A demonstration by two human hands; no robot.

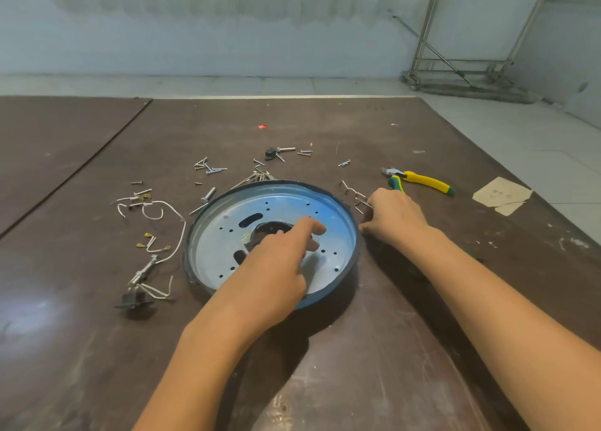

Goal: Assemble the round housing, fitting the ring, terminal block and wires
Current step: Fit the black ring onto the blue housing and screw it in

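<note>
At the centre of the round housing (221, 248), the left hand's (276, 268) fingers (312, 227) reach over the dark ring (271, 227), forefinger and thumb narrowly apart. Whether they pinch it cannot be told. The right hand (395, 215) curls beside the right rim, its grip hidden. Seating the ring seems the step in hand, and next it needs aligning with the hole. Wires (169, 209) lie to the left, pliers (422, 180) to the right, and the near tabletop (357, 365) gives room.

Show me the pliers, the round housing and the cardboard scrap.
pliers (426, 180), head view, yellow handle.
round housing (286, 207), head view, blue inner floor.
cardboard scrap (500, 193), head view, middle of larger piece.
</note>
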